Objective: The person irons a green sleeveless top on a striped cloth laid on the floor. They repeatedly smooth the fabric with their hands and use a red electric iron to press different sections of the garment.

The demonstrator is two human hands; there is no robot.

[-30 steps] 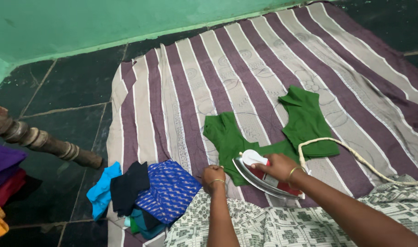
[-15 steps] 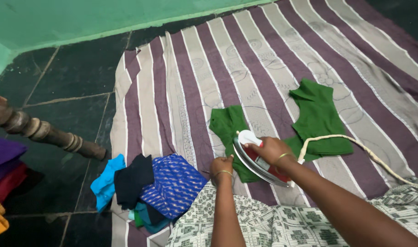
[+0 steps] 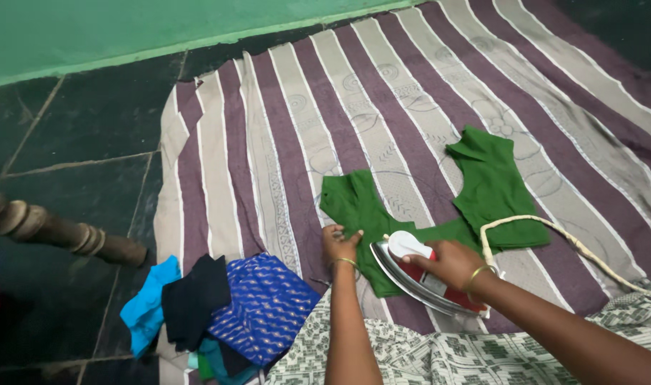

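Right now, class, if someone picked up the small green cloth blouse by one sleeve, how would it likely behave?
The small green cloth blouse would probably hang limp, since it lies flat and creased on the striped purple and beige sheet. It looks thin, so likely light. It may bunch when pushed: the left hand pins its edge beside the red and white iron.

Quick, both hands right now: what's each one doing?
Left hand: fingers pressed flat on the green blouse, gripping nothing.
Right hand: closed around the iron handle.
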